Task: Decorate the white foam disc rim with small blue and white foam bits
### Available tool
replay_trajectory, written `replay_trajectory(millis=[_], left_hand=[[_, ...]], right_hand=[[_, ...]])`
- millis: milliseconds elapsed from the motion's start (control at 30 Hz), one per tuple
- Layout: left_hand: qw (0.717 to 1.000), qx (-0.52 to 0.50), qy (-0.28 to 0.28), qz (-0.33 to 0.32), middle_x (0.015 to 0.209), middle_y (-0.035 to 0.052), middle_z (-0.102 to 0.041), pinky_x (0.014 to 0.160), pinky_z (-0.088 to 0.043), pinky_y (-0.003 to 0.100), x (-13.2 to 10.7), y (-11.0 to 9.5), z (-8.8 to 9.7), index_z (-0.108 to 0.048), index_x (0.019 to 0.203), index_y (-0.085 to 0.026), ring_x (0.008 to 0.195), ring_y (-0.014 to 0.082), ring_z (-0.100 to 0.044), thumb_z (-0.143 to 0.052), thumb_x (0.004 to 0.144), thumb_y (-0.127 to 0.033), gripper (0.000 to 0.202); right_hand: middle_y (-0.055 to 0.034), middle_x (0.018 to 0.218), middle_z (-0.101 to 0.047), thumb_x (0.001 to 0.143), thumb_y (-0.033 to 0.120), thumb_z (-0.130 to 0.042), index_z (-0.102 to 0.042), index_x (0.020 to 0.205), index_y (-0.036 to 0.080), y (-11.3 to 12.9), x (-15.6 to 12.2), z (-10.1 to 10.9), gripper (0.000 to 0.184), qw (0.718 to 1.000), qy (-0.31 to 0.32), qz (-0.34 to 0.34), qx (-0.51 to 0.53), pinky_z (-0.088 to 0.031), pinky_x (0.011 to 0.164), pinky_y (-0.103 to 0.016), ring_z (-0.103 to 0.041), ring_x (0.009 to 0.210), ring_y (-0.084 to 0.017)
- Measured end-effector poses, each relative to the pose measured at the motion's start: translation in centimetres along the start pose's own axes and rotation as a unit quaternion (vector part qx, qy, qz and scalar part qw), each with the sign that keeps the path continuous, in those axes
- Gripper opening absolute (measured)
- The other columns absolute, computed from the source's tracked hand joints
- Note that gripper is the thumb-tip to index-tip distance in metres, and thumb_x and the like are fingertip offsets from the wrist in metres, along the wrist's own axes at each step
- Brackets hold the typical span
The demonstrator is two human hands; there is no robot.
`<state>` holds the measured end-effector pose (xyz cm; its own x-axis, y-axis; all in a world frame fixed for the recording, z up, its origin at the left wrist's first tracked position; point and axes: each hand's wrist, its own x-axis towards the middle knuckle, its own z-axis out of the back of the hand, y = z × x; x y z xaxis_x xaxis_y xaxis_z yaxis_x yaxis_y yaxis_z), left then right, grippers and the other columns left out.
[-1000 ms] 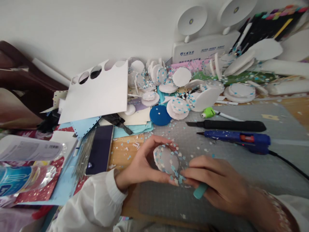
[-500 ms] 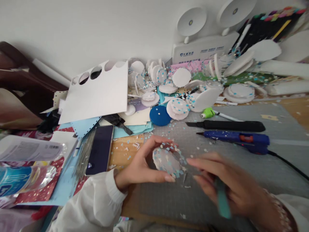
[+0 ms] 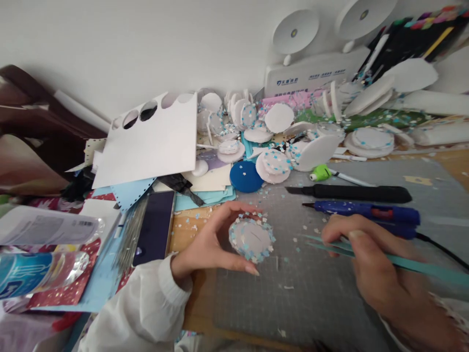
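A round white disc (image 3: 251, 235), its rim edged with pale blue and white flower-shaped sequins, is over the grey cutting mat (image 3: 293, 303). My left hand (image 3: 216, 242) curves around its left side, thumb along the near edge and fingers behind the far edge. To the right, my right hand (image 3: 377, 259) grips turquoise tweezers (image 3: 406, 264) whose tips point left toward the disc, apart from it. The tips look slightly parted, with nothing I can make out between them. Behind that hand lies a blue hot glue gun (image 3: 362, 210), partly covered by the fingers.
A black utility knife (image 3: 362, 193) lies beyond the glue gun. Several white discs with sequins (image 3: 273, 166) crowd the back, beside a blue round lid (image 3: 246, 177). Left are a white board with holes (image 3: 150, 142), a phone (image 3: 154, 227) and a water bottle (image 3: 40, 271). Loose sequins dot the mat.
My right hand has moved right, away from the disc, and the tweezers have swung so their tips now point left. The disc has turned from tilted to flatter within my left hand.
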<state>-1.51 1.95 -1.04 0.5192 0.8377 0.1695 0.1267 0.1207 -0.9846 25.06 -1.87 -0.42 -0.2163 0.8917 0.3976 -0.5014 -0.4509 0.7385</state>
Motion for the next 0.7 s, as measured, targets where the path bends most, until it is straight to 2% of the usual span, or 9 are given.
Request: replay_trajectory(millis=[100,167,300,400,533,600,700], left_hand=[[1.0,0.006,0.006,0.007,0.123,0.0105,-0.059,0.101,-0.042,0.04,0.0,0.1,-0.1,-0.055,0.122,-0.022,0.116,0.0286,-0.056,-0.092,0.051,-0.024,0.08],[1.0,0.013,0.006,0.019,0.123,0.0106,-0.058,0.102,-0.041,0.041,0.0,0.1,-0.1,-0.054,0.122,-0.022,0.116,0.0288,-0.055,-0.089,0.055,-0.023,0.075],[0.999,0.028,0.003,0.036,0.122,0.0092,-0.056,0.1,-0.042,0.039,-0.2,0.2,-0.1,-0.051,0.124,-0.023,0.114,0.0273,-0.054,-0.084,0.059,-0.02,0.073],[0.998,0.04,0.011,0.051,0.12,0.0076,-0.054,0.096,-0.043,0.036,-0.4,0.3,0.0,-0.048,0.125,-0.024,0.11,0.025,-0.054,-0.081,0.06,-0.016,0.073],[0.995,0.075,0.026,0.068,0.12,0.008,-0.052,0.096,-0.042,0.036,-0.6,0.4,0.0,-0.045,0.121,-0.023,0.11,0.0253,-0.053,-0.079,0.06,-0.015,0.071],[0.994,0.075,0.026,0.073,0.119,0.0086,-0.052,0.098,-0.041,0.038,-0.6,0.4,-0.1,-0.044,0.119,-0.022,0.111,0.0261,-0.053,-0.08,0.06,-0.016,0.07],[0.995,0.045,0.029,0.079,0.118,0.0088,-0.054,0.099,-0.04,0.04,-0.6,0.6,-0.2,-0.042,0.118,-0.023,0.112,0.0268,-0.054,-0.081,0.059,-0.017,0.071]], right_hand=[[0.0001,0.075,-0.06,0.093,0.02,-0.043,-0.056,0.09,0.026,1.1,0.7,-0.3,0.014,0.999,-0.011,-0.04,-0.02,-0.042,0.052,-0.029,-0.056,0.061,-0.016],[0.0001,0.078,-0.061,0.089,0.02,-0.05,-0.056,0.093,0.026,1.5,1.1,-0.6,0.009,1.0,-0.018,-0.016,-0.016,-0.046,0.058,-0.028,-0.057,0.064,-0.015],[-0.0031,0.089,-0.059,0.083,0.013,-0.054,-0.053,0.097,0.024,1.1,0.9,-1.0,0.019,1.0,-0.021,0.004,0.009,-0.049,0.066,-0.028,-0.059,0.078,-0.017],[-0.003,0.085,-0.058,0.08,0.01,-0.052,-0.048,0.094,0.024,0.5,0.7,-0.9,0.02,0.999,0.013,0.007,0.028,-0.049,0.062,-0.028,-0.059,0.075,-0.018],[0.0027,0.067,-0.05,0.074,0.01,-0.05,-0.039,0.085,0.025,0.2,1.4,-0.4,0.022,0.991,0.122,0.045,-0.02,-0.039,0.046,-0.026,-0.048,0.053,-0.013],[0.0055,0.062,-0.044,0.07,0.007,-0.048,-0.036,0.082,0.025,0.2,1.8,-0.2,0.024,0.982,0.164,0.07,-0.058,-0.034,0.044,-0.025,-0.042,0.048,-0.011],[0.0071,0.062,-0.04,0.067,0.005,-0.046,-0.033,0.081,0.024,0.2,2.2,0.0,0.027,0.977,0.184,0.071,-0.082,-0.031,0.045,-0.023,-0.039,0.048,-0.01]])
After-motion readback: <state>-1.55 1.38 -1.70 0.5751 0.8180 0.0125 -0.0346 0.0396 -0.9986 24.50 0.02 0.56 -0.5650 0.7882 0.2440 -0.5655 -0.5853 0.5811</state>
